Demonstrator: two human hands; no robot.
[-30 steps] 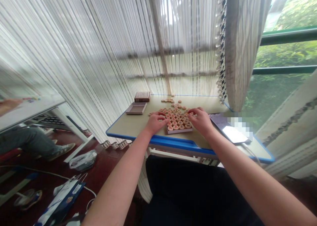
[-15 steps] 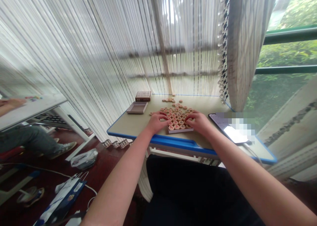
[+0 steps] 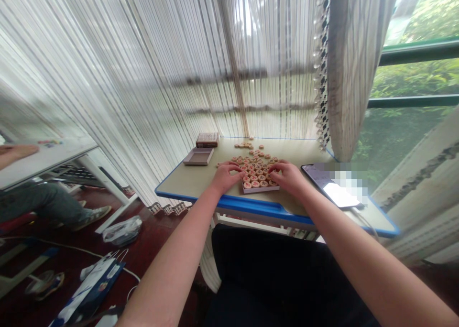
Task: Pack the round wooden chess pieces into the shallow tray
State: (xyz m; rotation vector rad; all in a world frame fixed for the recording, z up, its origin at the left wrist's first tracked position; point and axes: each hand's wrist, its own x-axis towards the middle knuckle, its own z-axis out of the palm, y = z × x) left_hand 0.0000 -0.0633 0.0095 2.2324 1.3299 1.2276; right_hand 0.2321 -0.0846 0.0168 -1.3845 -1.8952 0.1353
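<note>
A shallow box (image 3: 261, 190) near the front edge of the table holds rows of round wooden Chinese chess pieces (image 3: 254, 178) with red and dark characters. My left hand (image 3: 226, 176) lies along its left side, fingers curved and apart from the thumb, whose tip touches the pieces at that edge. On the opposite side, my right hand (image 3: 287, 175) has its thumb and fingertips bent around a piece at the right edge. Its fingers partly cover that piece. More loose pieces (image 3: 255, 153) lie scattered behind the box.
At the table's left stand an open tray-like lid (image 3: 198, 156) and a brown box (image 3: 207, 139). A phone (image 3: 332, 186) with a cable lies to the right. Curtains (image 3: 229, 69) hang behind. Another person's hand (image 3: 19, 151) rests on a table at far left.
My thumbs and fingertips have shifted slightly over the pieces at the box's two sides. Front-row pieces sit a little differently. The other person's hand has moved a little on the far-left table.
</note>
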